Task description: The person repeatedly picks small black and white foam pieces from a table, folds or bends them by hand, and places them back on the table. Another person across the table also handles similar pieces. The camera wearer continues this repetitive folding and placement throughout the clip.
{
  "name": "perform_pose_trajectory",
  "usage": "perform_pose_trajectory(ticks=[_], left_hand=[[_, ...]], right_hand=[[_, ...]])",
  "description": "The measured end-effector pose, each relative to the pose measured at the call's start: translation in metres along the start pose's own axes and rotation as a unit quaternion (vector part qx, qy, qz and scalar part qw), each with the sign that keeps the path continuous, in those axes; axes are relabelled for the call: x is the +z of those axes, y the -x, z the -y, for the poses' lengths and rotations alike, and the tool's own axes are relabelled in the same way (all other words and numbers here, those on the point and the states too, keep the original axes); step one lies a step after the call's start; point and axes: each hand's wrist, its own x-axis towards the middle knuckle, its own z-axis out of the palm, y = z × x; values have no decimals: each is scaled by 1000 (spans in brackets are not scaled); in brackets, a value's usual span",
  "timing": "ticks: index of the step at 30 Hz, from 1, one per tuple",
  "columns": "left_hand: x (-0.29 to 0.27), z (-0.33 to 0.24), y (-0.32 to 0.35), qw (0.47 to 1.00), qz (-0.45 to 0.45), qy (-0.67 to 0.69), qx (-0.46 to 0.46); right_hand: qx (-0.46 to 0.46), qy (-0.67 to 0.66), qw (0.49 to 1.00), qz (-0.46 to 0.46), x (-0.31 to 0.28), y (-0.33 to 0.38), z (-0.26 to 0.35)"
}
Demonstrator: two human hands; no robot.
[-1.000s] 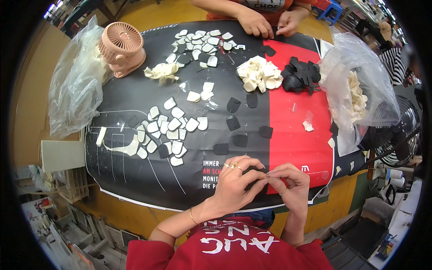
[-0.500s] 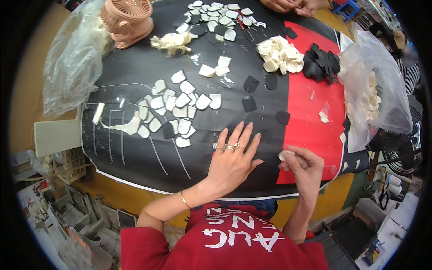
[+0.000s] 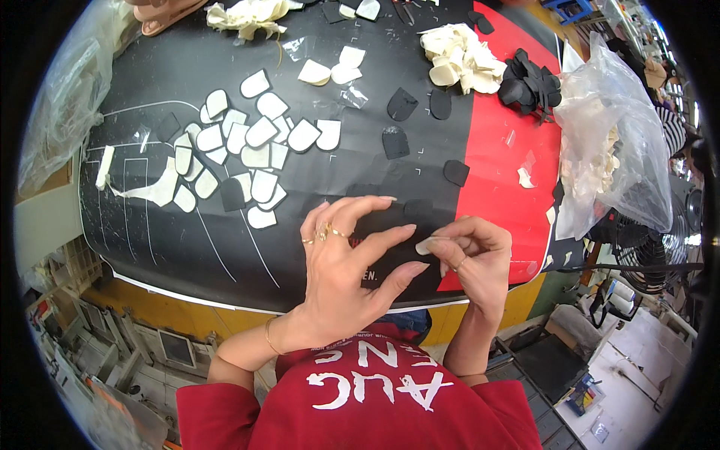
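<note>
"Piece, small and pale: where is it sitting?"

"Just above the bench, near its front edge. The right hand is pinching it, thumb against fingertips; that grip is closing on nothing else I'm seeing. The left hand is gaping just beside it, thumb well off forefinger, apparently holding nothing."

"How is it looking to handle?"

"I'm judging it light, thin, fairly flexible, hardly fragile. A fingertip pinch at the rim is suiting it, leaving the faces free."

"What is escaping us?"

"Fingers are covering part of it, so I'm not making out its full outline or underside. The upper edge is cutting off a pink object; cloudy film is blurring the right-hand bag's contents."
</note>
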Motion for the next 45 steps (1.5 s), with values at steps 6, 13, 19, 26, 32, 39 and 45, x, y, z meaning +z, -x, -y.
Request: perform_pose_trajectory(ticks=[6, 13, 19, 26, 32, 39, 45], left_hand=[[6, 4, -6, 996, 22, 83, 12], [15, 5, 0, 997, -17, -69, 35], [34, 16, 4, 962, -3, -259, 92], [37, 21, 8, 957, 5, -273, 101], [38, 20, 7, 950, 4, -292, 111], [38, 21, 6, 952, 4, -283, 112], [34, 19, 5, 961, 15, -261, 95]], right_hand=[[-13, -37, 998, 40, -2, 11, 1], [-25, 108, 993, -30, 2, 7, -4], [-21, 183, 980, -76, 10, -10, -6], [15, 246, 966, -83, 15, -14, -8], [1, 247, 964, -103, 18, -13, -13], [-52, 269, 951, -141, 22, -13, -21], [-51, 279, 949, -136, 22, -12, -20]])
